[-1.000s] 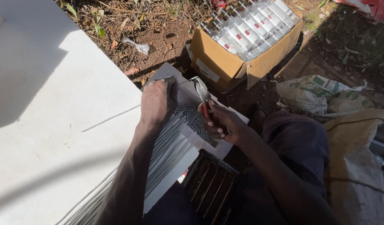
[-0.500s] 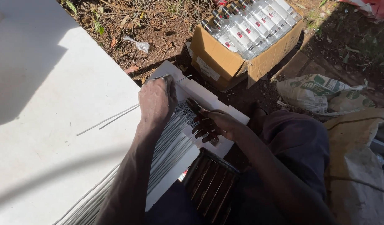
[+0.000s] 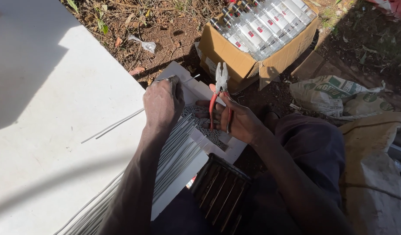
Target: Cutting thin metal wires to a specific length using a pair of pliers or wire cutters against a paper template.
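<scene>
My left hand [image 3: 162,102] is closed around the ends of several thin grey wires [image 3: 176,152] that run along my forearm over a white board [image 3: 44,130]. My right hand [image 3: 235,119] holds red-handled pliers [image 3: 219,93], jaws pointing up and away, just right of the left hand. Under both hands lies a small white board [image 3: 226,150] with a heap of short cut wire pieces [image 3: 202,124]. Two loose wires [image 3: 113,126] stick out to the left on the big board.
A cardboard box [image 3: 235,61] full of clear bottles [image 3: 265,24] stands beyond the hands on dirt and dry leaves. A dark slatted crate [image 3: 220,191] sits by my knee. Printed sacks [image 3: 339,93] lie at the right.
My right hand had dipped down onto the pile of cut pieces; now it has lifted with the pliers upright again. My left hand has stayed on the wire ends.
</scene>
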